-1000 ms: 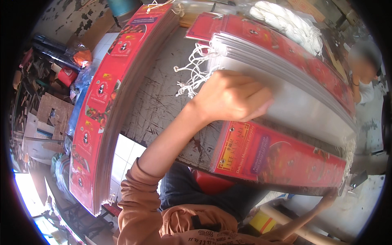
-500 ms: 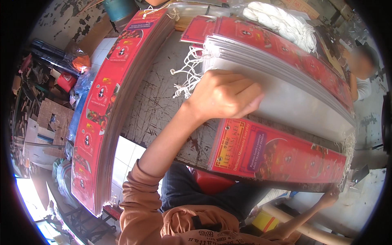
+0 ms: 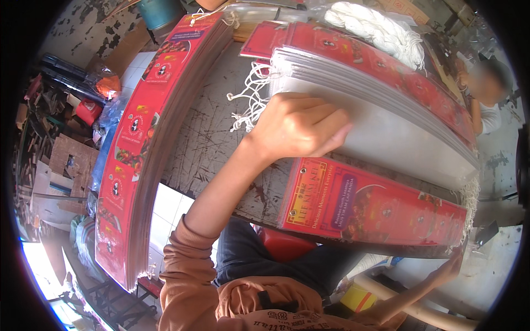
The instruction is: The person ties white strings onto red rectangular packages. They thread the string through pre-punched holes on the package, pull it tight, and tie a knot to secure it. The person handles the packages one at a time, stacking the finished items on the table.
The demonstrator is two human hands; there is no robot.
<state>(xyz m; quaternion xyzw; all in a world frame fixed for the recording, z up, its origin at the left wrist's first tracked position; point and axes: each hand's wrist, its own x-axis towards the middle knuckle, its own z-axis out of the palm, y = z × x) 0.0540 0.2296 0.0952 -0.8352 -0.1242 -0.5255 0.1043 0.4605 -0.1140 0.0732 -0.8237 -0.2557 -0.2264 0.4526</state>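
My left hand [image 3: 303, 126] is closed in a fist, knuckles up, over the near left end of a stack of plastic-covered sheets [image 3: 397, 129] whose pale sides face me. Whatever its fingers grip is hidden beneath it. White strings [image 3: 253, 99] with knotted ends dangle from the stack just beyond that wrist. Nearer me lies a red printed banner strip [image 3: 375, 207] with metal eyelets at its left end. My right hand [image 3: 451, 266] is low at that strip's right end, by a hanging bunch of white strings [image 3: 469, 212]; its fingers are too small and blurred to read.
A long stack of red banners [image 3: 132, 143] runs along the table's left side. On the far side lie more red banners [image 3: 375, 60] and a hank of white cord [image 3: 381, 33]. Another person [image 3: 488, 94] is at the far right. The scratched dark tabletop [image 3: 204, 121] shows between the stacks.
My right hand has risen slightly toward the hanging strings at the strip's right end. My left fist stays nearly in place.
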